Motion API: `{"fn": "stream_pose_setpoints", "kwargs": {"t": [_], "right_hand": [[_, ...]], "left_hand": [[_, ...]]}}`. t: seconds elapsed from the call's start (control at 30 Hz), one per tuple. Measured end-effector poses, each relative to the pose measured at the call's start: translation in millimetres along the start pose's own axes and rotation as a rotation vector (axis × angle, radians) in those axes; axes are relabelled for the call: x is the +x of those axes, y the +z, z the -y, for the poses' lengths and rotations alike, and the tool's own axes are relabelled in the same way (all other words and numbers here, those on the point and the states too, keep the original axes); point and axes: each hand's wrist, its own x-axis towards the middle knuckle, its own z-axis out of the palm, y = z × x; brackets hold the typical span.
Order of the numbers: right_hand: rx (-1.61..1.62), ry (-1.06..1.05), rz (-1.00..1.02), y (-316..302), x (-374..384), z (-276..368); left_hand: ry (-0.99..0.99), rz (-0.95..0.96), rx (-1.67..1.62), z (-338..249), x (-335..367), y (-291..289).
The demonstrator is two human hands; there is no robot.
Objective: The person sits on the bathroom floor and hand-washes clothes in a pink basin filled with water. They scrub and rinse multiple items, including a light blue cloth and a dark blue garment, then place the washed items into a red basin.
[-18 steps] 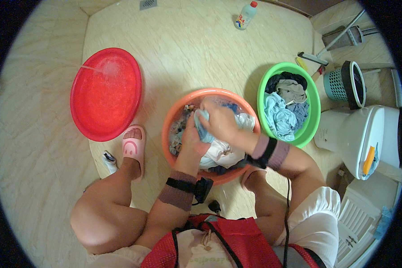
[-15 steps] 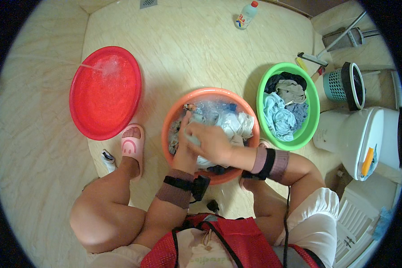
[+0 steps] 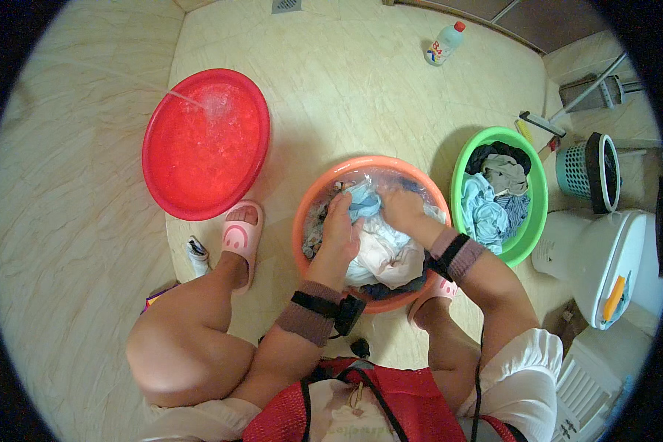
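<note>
An orange basin (image 3: 302, 276) full of soapy water and wet clothes stands on the floor between my feet. Inside its left half, my left hand (image 3: 340, 228) closes around a light blue cloth (image 3: 364, 202) that bunches up past the fingers. My right hand (image 3: 404, 212) is curled into a closed grip in the basin's upper right, low over the suds, and whatever it holds is hidden. White clothing (image 3: 387, 258) lies heaped between and below both hands. Patterned fabric (image 3: 314, 230) shows along the left wall, darker cloth along the lower edge.
Water streams into a red basin (image 3: 152, 177) at the left. A green basin (image 3: 541, 214) of clothes stands close on the right, before a toilet (image 3: 600, 265) and a blue waste basket (image 3: 572, 169). A red-capped bottle (image 3: 443, 46) is farther off; a white tube (image 3: 196, 258) lies near my left foot.
My hands, formerly crossed together above the basin, have moved apart and down into the clothes. Light blue cloth now shows at my left hand. The whole view has shifted.
</note>
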Motion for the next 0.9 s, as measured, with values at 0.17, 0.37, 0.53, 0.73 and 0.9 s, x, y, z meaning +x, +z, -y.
{"fn": "stream_pose_setpoints", "kwargs": {"t": [0.17,0.37,0.53,0.73,0.9], "right_hand": [[0.540,-0.300,-0.371,-37,-14,36],[0.498,-0.487,-0.290,-57,-59,75],[0.204,-0.156,-0.530,-72,-26,32],[1.220,0.028,0.113,-65,-12,-6],[0.306,-0.211,-0.406,-29,-22,-8]], "left_hand": [[-0.014,0.160,-0.180,-14,-3,8],[0.083,0.196,-0.032,-18,-45,9],[-0.263,0.328,-0.314,-18,-19,26],[-0.071,0.463,0.278,-7,-35,33],[-0.142,0.246,0.545,2,-26,24]]}}
